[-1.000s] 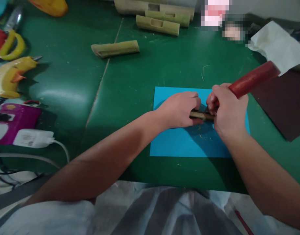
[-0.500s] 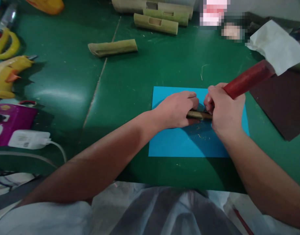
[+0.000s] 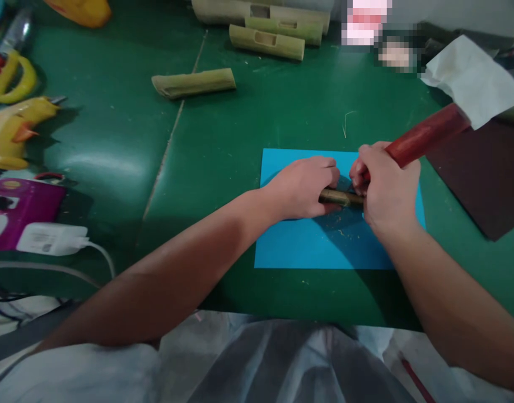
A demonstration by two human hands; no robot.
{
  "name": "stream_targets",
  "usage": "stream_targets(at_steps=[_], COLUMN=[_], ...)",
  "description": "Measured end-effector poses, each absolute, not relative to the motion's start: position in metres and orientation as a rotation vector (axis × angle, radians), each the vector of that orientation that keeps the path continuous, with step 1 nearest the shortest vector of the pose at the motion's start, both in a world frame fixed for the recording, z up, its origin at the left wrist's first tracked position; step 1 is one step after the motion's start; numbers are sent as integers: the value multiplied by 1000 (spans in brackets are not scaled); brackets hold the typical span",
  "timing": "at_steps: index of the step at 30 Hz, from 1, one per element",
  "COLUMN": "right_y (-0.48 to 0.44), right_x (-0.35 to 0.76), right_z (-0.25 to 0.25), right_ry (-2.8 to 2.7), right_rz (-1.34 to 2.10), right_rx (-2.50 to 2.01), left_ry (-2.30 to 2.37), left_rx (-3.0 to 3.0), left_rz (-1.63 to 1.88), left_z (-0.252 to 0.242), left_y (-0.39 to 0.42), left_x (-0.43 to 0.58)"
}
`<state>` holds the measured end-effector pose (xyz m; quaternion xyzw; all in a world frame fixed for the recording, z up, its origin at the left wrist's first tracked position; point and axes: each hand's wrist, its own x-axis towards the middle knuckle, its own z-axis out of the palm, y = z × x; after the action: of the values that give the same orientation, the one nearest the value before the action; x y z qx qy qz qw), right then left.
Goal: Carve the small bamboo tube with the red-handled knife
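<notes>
My left hand [image 3: 305, 187] is closed around a thin brown bamboo piece [image 3: 340, 197] and keeps it low over a bright blue sheet [image 3: 290, 246]. In my right hand [image 3: 389, 187] is a tool with a thick red handle [image 3: 429, 134], slanting up to the right. Its working end is hidden by my fingers, so I cannot tell its exact kind. My right fist sits against the right end of the bamboo piece. Small pale shavings [image 3: 347, 232] lie scattered on the sheet beneath it.
Cut bamboo tubes [image 3: 267, 42] and a loose bamboo length [image 3: 194, 83] lie farther back. At left are yellow-handled scissors [image 3: 15, 78], a yellow glue gun [image 3: 22, 131] and a white charger [image 3: 51, 238]. A crumpled white paper [image 3: 471, 78] and dark sheet [image 3: 484, 179] are at right.
The bamboo piece looks slightly turned between my hands. Both hands keep their grips and have barely moved.
</notes>
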<state>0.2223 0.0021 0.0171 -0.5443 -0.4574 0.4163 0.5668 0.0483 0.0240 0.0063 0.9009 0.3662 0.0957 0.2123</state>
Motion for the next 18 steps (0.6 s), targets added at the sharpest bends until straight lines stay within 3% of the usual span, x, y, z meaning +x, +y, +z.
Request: stream_targets(at_steps=[12,18], right_y=[4,3], right_x=[221,212], right_z=[18,22], right_ry=[-1081,-1098], right_rz=[979,930], right_rx=[-1342,-1375], left_ry=[1036,923], left_rx=[2532,2449], left_rz=[196,329], left_z=[9,-3], left_y=[24,29], left_x=[50,46])
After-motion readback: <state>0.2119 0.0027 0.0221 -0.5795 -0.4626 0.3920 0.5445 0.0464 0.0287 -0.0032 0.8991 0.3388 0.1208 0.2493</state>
